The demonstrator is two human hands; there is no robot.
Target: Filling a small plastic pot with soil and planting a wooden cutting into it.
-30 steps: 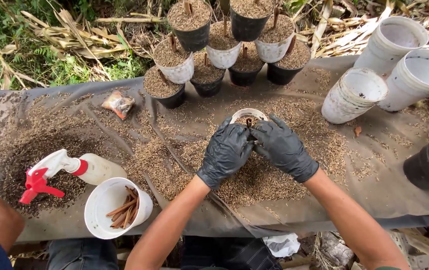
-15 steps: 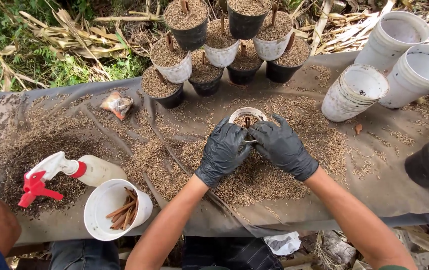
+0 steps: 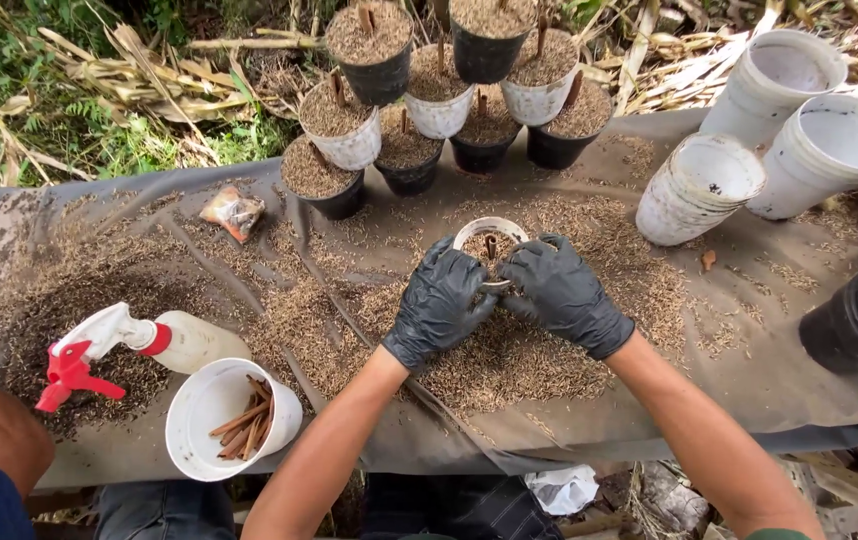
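White pot point(image 3: 489, 232) with a stick cutting, on the husk pile: left hand point(image 3: 439, 300) and right hand point(image 3: 561, 292) gloved, fingers curled around its near rim.

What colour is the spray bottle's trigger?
Red, on the spray bottle lying at left; head view shows it.

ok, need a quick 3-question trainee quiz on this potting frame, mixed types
1. True or false: both hands wear black gloves.
2. What lies inside the white cup near the spray bottle? A) brown sticks B) water C) seeds
3. What do the left hand and right hand press around?

Key
1. True.
2. A, brown sticks.
3. A small white pot of husk mix with a stick cutting upright in it, standing on the husk-strewn grey sheet.
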